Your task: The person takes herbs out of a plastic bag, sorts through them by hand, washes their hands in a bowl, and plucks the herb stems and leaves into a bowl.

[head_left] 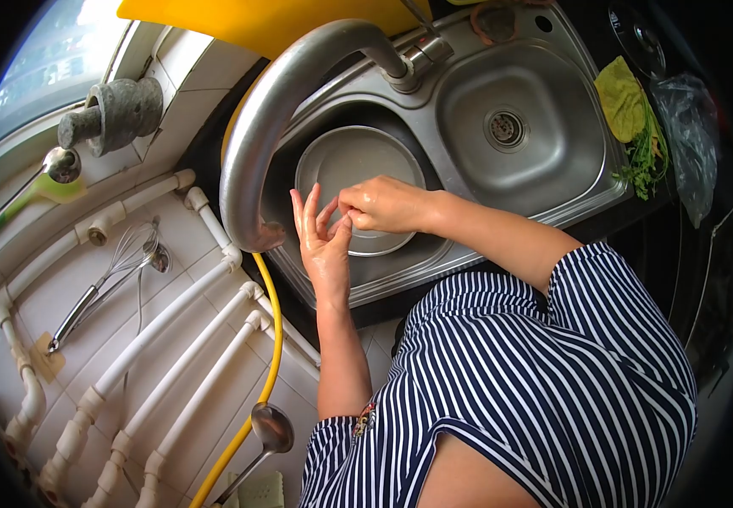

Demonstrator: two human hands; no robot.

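Observation:
Both hands are wet-looking and meet above a round metal basin (pixel 362 148) that sits in the left sink bowl. My left hand (pixel 324 250) is raised with several fingers stretched up and apart, its thumb close against the other hand. My right hand (pixel 383 205) comes in from the right, its fingers bent and pinched together at the left hand's thumb and forefinger. Whatever may be between those fingertips is hidden. Over the left side of the basin arches the big metal faucet (pixel 243 144), its spout end near my left hand.
The right sink bowl (pixel 519 169) has a drain (pixel 504 129). Beyond its right edge lie green herbs (pixel 642 165), a yellow-green cloth-like piece (pixel 622 97) and a clear plastic bag (pixel 690 140). White pipes (pixel 163 326), a whisk (pixel 125 254), a ladle (pixel 272 427) and a yellow hose (pixel 273 339) line the tiled left wall.

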